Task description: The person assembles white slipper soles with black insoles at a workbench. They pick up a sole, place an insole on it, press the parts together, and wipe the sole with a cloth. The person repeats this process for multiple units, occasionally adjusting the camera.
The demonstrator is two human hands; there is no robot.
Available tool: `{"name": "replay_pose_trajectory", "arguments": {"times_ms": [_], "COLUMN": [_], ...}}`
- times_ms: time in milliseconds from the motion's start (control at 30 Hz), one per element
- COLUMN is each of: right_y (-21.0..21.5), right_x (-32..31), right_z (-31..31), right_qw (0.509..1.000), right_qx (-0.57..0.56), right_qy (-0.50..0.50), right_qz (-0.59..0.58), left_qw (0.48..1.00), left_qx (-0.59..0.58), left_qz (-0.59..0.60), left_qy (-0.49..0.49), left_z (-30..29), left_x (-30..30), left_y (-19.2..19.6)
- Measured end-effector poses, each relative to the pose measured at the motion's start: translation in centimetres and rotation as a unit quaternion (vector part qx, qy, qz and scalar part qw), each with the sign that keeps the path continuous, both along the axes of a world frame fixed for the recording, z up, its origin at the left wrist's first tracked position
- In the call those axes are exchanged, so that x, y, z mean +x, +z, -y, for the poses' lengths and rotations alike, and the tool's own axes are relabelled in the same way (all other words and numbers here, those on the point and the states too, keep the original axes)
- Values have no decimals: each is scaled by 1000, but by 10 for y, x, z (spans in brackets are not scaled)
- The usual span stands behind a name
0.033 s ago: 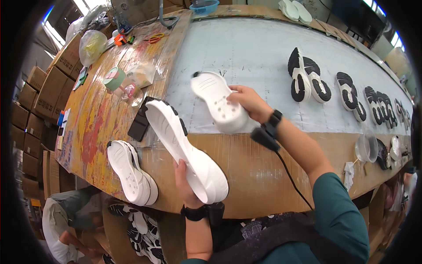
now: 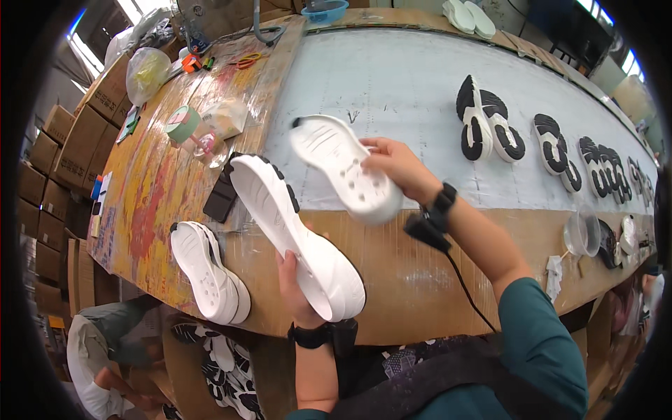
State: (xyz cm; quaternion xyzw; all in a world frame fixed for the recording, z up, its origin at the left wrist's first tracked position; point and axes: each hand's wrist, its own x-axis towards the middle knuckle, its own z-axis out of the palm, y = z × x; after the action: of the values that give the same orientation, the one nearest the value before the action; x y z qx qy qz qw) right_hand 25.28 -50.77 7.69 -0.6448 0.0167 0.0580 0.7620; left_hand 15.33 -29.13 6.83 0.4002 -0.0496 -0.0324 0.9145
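My left hand (image 2: 297, 294) is closed round the middle of a white shoe sole (image 2: 318, 262) with black patches along its outer edge, held tilted above the near table edge. In my right hand (image 2: 402, 168) is another white shoe sole (image 2: 339, 157), its toe marked by a small black tip. Round holes show in its heel half, and my fingers grip it by the side near them. On the cardboard left of my left hand lies a stacked pair of white soles (image 2: 206, 273), the top one with its inner face up.
Black-and-white soles (image 2: 479, 133) stand in a row on the white sheet (image 2: 392, 77) at right. A phone (image 2: 222, 198), a green-lidded jar (image 2: 183, 124) and scissors (image 2: 248, 61) lie to the left. Below the table, a box holds several soles (image 2: 227, 371); a person (image 2: 98, 357) bends beside it.
My right hand has shifted slightly right and down, and the sole in it has turned, its toe swinging left. The left hand and its sole have barely moved.
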Motion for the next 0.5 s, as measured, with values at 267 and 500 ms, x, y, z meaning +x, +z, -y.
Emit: {"name": "replay_pose_trajectory", "arguments": {"times_ms": [267,500], "right_y": [39,44], "right_x": [-143,-205], "right_z": [-37,-33], "right_qw": [945,899], "right_qx": [-151,-218], "right_qy": [5,-36], "right_qz": [290,377], "left_qw": [989,987], "left_qx": [-98,-92], "left_qz": [-39,-55], "left_qy": [-105,-120], "left_z": [28,35], "left_x": [-35,-63], "left_y": [-2,4]}}
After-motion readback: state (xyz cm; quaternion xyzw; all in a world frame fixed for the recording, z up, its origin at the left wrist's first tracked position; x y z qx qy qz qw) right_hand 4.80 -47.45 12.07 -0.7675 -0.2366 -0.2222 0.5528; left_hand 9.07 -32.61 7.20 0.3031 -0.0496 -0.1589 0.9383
